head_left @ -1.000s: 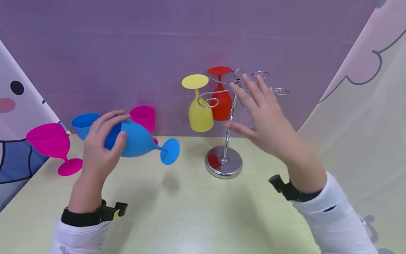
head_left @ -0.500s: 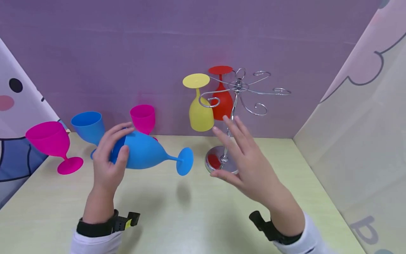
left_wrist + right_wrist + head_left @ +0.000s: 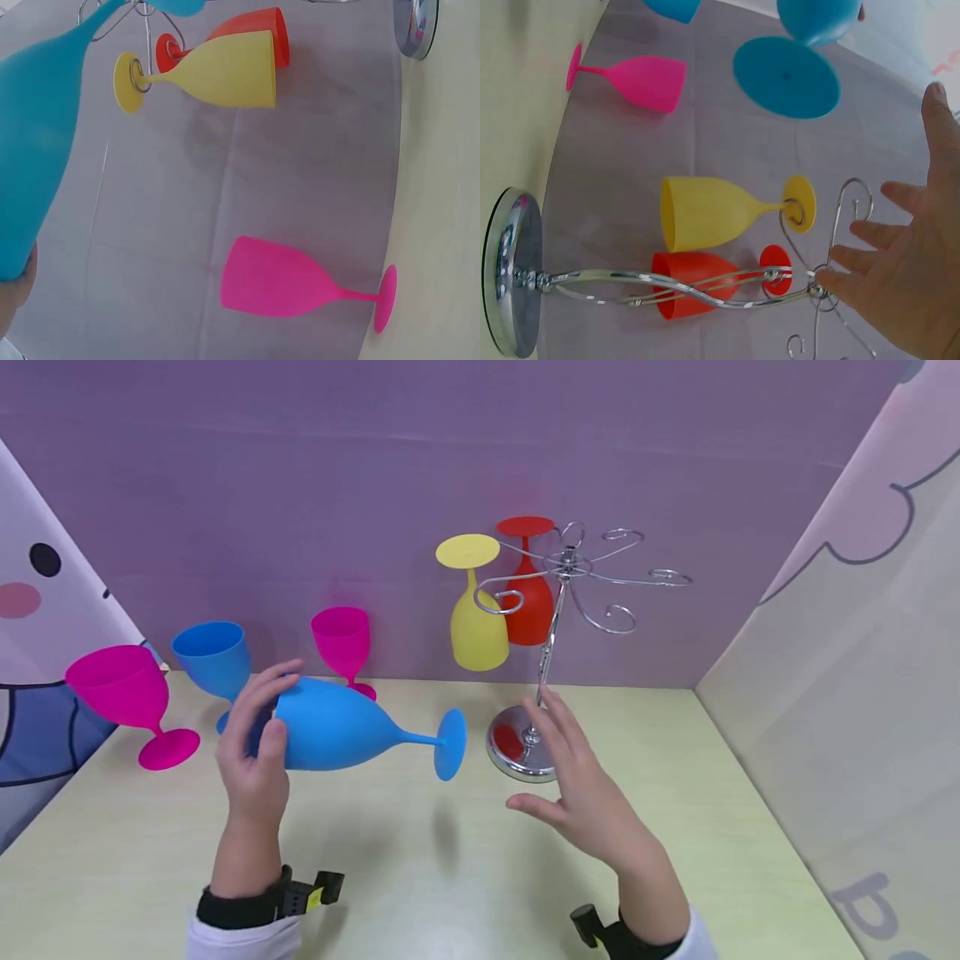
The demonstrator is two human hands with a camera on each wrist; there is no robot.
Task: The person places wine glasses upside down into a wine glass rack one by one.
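My left hand (image 3: 255,768) grips a blue goblet (image 3: 337,727) by its rim, holding it sideways above the table with its foot pointing right. With fingers spread, my right hand (image 3: 588,797) hovers in front of the chrome glass rack (image 3: 551,635), holding nothing. In the right wrist view the same open hand (image 3: 907,262) appears beside the rack's wire arms. A yellow goblet (image 3: 480,631) and a red goblet (image 3: 531,610) hang upside down from the rack's left hooks. The blue goblet's bowl (image 3: 30,142) fills the left of the left wrist view.
Standing upright at the table's left are a pink goblet (image 3: 123,693), another blue goblet (image 3: 213,660) and a second pink goblet (image 3: 342,639). A purple backdrop (image 3: 360,485) rises behind the pale table (image 3: 420,893). A light cloth wall (image 3: 840,693) borders the right side.
My right hand has come down and toward me from the rack's wire arms. My left hand has shifted slightly right and nearer, carrying the blue goblet, which is now more level.
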